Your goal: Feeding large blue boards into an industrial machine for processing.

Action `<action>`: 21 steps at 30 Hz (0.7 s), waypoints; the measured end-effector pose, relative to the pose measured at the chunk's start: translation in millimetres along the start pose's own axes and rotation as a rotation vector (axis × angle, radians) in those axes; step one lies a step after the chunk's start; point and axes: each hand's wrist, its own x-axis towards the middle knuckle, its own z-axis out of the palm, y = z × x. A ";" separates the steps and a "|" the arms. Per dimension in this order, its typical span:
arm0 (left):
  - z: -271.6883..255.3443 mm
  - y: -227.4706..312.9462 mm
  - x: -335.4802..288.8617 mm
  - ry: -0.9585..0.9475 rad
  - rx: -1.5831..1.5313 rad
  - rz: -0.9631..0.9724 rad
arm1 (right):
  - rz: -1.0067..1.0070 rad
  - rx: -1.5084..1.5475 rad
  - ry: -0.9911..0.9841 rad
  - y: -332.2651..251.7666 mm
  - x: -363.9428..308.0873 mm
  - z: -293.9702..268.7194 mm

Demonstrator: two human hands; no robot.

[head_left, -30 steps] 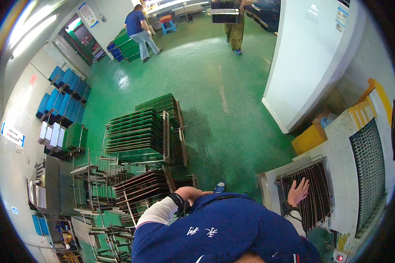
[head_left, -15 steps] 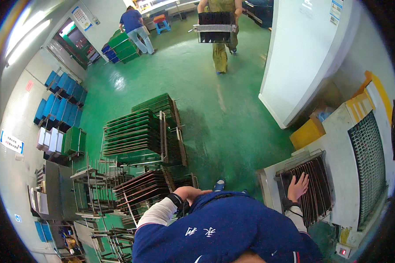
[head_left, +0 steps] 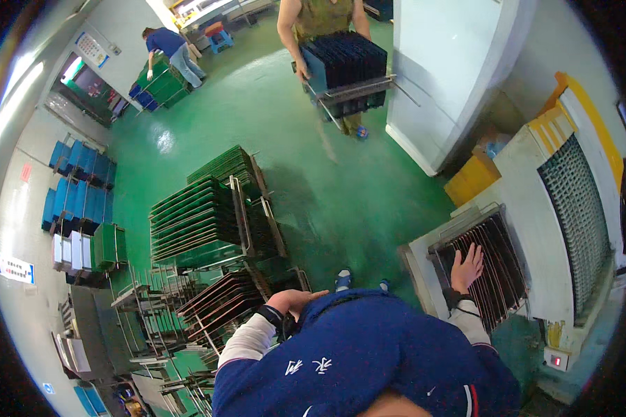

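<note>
My right hand [head_left: 467, 268] lies with fingers stretched out over the top edges of a rack of thin dark panels [head_left: 497, 278], set on the pale machine at my right. It appears to rest on these edges without gripping any. At my waist, my left hand [head_left: 292, 301] has its fingers extended along the front of my blue shirt and holds nothing that I can see. Close to it on the left stands a rack of dark, copper-edged panels [head_left: 219, 299].
Stacked green panel racks [head_left: 195, 215] stand at left, with metal frames [head_left: 156, 299] nearby. Ahead, a co-worker carries a rack of dark panels [head_left: 344, 66]. Another person [head_left: 174, 55] bends over green panels. A white pillar [head_left: 442, 76] and yellow box [head_left: 471, 179] are at right.
The co-worker carrying the rack has come closer, and the rack is now turned at an angle. The person at back left has bent lower. My hands keep nearly the same places.
</note>
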 end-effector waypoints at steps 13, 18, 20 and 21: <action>34.2 -80.8 22.1 0.031 0.148 -0.014 | -0.018 0.047 0.035 -8.2 -0.1 -6.5; 11.1 -41.4 20.1 0.039 -0.021 -0.066 | -0.029 0.060 0.081 2.5 -2.2 0.9; 6.0 -26.4 17.4 0.019 -0.004 -0.159 | -0.006 0.053 0.068 -0.6 -3.2 -2.8; 2.0 -18.0 15.2 0.007 0.000 -0.189 | -0.015 0.059 0.068 -1.3 -1.6 -2.2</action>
